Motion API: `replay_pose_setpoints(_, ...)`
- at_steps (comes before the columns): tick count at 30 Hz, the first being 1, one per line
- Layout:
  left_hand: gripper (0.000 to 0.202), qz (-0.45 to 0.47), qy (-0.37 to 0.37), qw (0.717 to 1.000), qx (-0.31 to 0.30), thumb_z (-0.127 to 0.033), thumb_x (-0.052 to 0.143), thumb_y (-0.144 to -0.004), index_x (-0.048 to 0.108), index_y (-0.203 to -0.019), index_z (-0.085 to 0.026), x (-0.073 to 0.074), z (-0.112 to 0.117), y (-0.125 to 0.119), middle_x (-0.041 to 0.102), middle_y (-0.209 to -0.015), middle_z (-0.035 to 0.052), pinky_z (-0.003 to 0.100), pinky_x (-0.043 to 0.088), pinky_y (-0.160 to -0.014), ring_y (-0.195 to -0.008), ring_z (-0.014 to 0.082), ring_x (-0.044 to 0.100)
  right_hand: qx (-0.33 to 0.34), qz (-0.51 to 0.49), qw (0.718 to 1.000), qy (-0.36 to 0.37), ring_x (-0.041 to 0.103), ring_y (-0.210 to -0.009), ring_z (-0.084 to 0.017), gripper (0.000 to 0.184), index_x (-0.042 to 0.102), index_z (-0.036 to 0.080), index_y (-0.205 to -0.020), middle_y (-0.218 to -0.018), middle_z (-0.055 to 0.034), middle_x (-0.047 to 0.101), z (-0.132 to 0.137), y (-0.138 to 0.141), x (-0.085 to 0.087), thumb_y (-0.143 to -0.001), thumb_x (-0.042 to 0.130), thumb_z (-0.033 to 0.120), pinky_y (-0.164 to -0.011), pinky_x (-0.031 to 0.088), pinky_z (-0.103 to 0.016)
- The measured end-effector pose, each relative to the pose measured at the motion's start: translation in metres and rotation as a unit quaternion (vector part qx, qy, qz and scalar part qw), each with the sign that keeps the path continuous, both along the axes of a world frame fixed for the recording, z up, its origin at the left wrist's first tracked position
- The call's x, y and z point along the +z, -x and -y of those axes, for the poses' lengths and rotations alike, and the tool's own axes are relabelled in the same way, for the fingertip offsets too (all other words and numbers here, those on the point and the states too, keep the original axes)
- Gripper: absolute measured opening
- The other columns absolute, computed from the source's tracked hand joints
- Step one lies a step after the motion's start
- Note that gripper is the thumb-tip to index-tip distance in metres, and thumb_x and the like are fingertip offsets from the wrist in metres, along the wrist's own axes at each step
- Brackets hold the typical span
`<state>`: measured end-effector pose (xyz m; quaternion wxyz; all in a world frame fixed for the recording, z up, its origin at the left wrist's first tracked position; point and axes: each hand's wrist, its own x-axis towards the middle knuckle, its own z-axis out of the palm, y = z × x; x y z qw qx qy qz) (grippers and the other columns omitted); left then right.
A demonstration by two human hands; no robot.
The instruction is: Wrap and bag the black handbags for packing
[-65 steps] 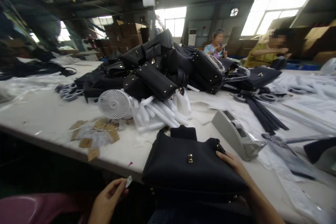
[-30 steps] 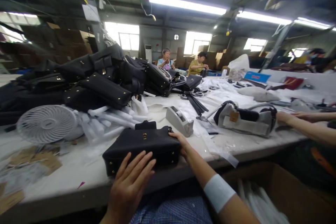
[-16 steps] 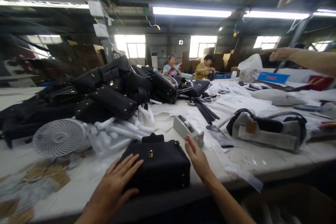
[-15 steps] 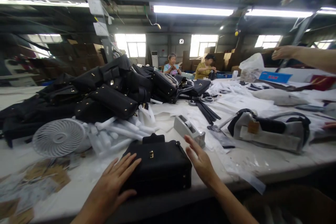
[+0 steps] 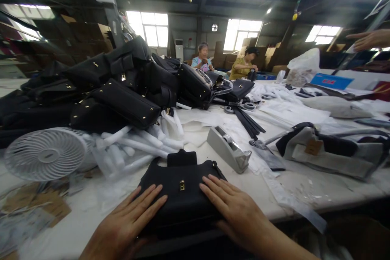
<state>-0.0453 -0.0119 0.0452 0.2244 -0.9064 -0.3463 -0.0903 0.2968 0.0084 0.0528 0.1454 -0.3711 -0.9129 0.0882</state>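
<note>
A black handbag (image 5: 183, 207) lies at the table's front edge, its gold clasp (image 5: 182, 185) facing up and its flap tab (image 5: 182, 158) pointing away from me. My left hand (image 5: 128, 215) rests flat on the bag's left side with fingers stretched out. On its right side lies my right hand (image 5: 234, 207), fingers straight and flat against the surface. Both thumbs are low at the bag's near edge and partly hidden. Just beyond the bag stands a grey tape dispenser (image 5: 228, 148).
At left, a heap of black handbags (image 5: 122, 101) rises behind white foam rolls (image 5: 131, 146) and a white fan (image 5: 45, 154). A partly wrapped bag (image 5: 332, 150) lies at right. A co-worker's hand (image 5: 370, 41) reaches in at upper right; two people sit at the back.
My right hand has come down from beside the bag onto its top. My left hand stays on the left side. The view has tilted downward.
</note>
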Motion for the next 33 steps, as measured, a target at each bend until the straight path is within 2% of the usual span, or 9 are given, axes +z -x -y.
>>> replay_pose_setpoints(3, 0.050, 0.012, -0.014, 1.000, -0.015, -0.026, 0.041, -0.098, 0.037, -0.147, -0.023, -0.008, 0.001, 0.002, 0.047, -0.148, -0.0008, 0.032, 0.046, -0.106, -0.129, 0.0179, 0.053, 0.005, 0.022, 0.998, -0.053, 0.049, -0.133, -0.028, 0.086, 0.032, 0.021, -0.151, -0.150, -0.0069, 0.044, 0.001, 0.002, -0.007, -0.074, 0.067, 0.006, -0.109, 0.047, -0.039)
replay_pose_setpoints(6, 0.048, 0.015, -0.013, 1.000, -0.013, -0.014, 0.029, -0.100, 0.040, -0.145, -0.027, -0.018, 0.005, 0.003, 0.051, -0.145, -0.0070, 0.027, 0.042, -0.108, -0.129, 0.0117, 0.052, 0.015, 0.025, 0.991, -0.129, 0.062, -0.119, -0.023, 0.060, 0.043, 0.019, -0.145, -0.139, -0.0028, 0.058, 0.003, 0.003, -0.017, -0.088, 0.053, 0.006, -0.094, 0.058, -0.036)
replay_pose_setpoints(9, 0.046, 0.031, -0.008, 0.999, -0.033, -0.013, 0.029, -0.100, 0.046, -0.141, -0.023, -0.029, 0.011, 0.004, 0.054, -0.142, -0.0058, 0.026, 0.041, -0.109, -0.130, 0.0122, 0.050, 0.023, 0.011, 0.982, -0.186, 0.067, -0.112, -0.021, 0.042, 0.053, 0.020, -0.137, -0.131, 0.0019, 0.063, 0.008, 0.000, -0.028, -0.098, 0.039, 0.012, -0.085, 0.063, -0.035)
replay_pose_setpoints(12, 0.049, 0.041, -0.004, 0.999, -0.027, -0.007, 0.033, -0.094, 0.051, -0.138, -0.020, -0.034, 0.016, 0.004, 0.056, -0.140, -0.0041, 0.025, 0.045, -0.106, -0.127, 0.0127, 0.054, 0.016, 0.004, 0.980, -0.197, 0.068, -0.111, -0.021, 0.041, 0.057, 0.019, -0.133, -0.130, 0.0019, 0.065, 0.014, -0.001, -0.035, -0.100, 0.034, 0.013, -0.084, 0.063, -0.035)
replay_pose_setpoints(17, 0.066, 0.013, -0.012, 1.000, 0.016, -0.008, 0.042, -0.072, 0.054, -0.136, -0.016, -0.012, 0.012, -0.013, 0.059, -0.136, 0.0022, 0.028, 0.059, -0.087, -0.112, 0.0177, 0.066, -0.003, 0.053, 0.993, -0.109, 0.061, -0.120, -0.025, 0.048, 0.052, 0.015, -0.138, -0.138, -0.0058, 0.059, 0.013, 0.007, -0.016, -0.091, 0.043, 0.011, -0.097, 0.056, -0.040)
replay_pose_setpoints(21, 0.084, -0.009, 0.031, 0.999, 0.018, -0.012, 0.049, -0.061, 0.043, -0.144, -0.017, 0.007, 0.001, -0.034, 0.053, -0.142, 0.0071, 0.037, 0.059, -0.090, -0.120, 0.0235, 0.061, 0.024, 0.091, 0.995, -0.034, 0.044, -0.136, -0.033, 0.070, 0.034, 0.010, -0.149, -0.151, -0.0140, 0.041, 0.005, 0.021, 0.013, -0.090, 0.058, 0.040, -0.114, 0.038, -0.051)
replay_pose_setpoints(23, 0.084, -0.004, 0.050, 0.998, 0.024, -0.015, 0.055, -0.065, 0.037, -0.148, -0.018, 0.009, -0.003, -0.042, 0.050, -0.145, 0.0081, 0.040, 0.057, -0.094, -0.124, 0.0248, 0.058, 0.035, 0.095, 0.995, -0.023, 0.038, -0.140, -0.034, 0.080, 0.030, 0.009, -0.151, -0.154, -0.0152, 0.036, 0.001, 0.027, 0.019, -0.088, 0.060, 0.048, -0.117, 0.033, -0.052)
replay_pose_setpoints(25, 0.083, 0.001, 0.052, 0.998, 0.032, -0.016, 0.057, -0.070, 0.033, -0.150, -0.020, 0.006, -0.004, -0.045, 0.047, -0.147, 0.0075, 0.042, 0.056, -0.096, -0.126, 0.0249, 0.056, 0.032, 0.096, 0.995, -0.024, 0.035, -0.141, -0.033, 0.080, 0.028, 0.009, -0.152, -0.156, -0.0150, 0.034, -0.001, 0.031, 0.018, -0.089, 0.061, 0.045, -0.117, 0.033, -0.050)
replay_pose_setpoints(33, 0.051, -0.020, -0.040, 0.999, -0.018, -0.014, 0.027, -0.098, 0.039, -0.147, -0.023, -0.021, -0.008, -0.035, 0.055, -0.142, 0.0019, 0.040, 0.049, -0.096, -0.121, 0.0216, 0.060, 0.009, 0.052, 0.986, -0.159, 0.057, -0.125, -0.028, 0.041, 0.047, 0.020, -0.142, -0.139, -0.0020, 0.058, -0.003, 0.038, -0.027, -0.103, 0.037, 0.021, -0.100, 0.052, -0.047)
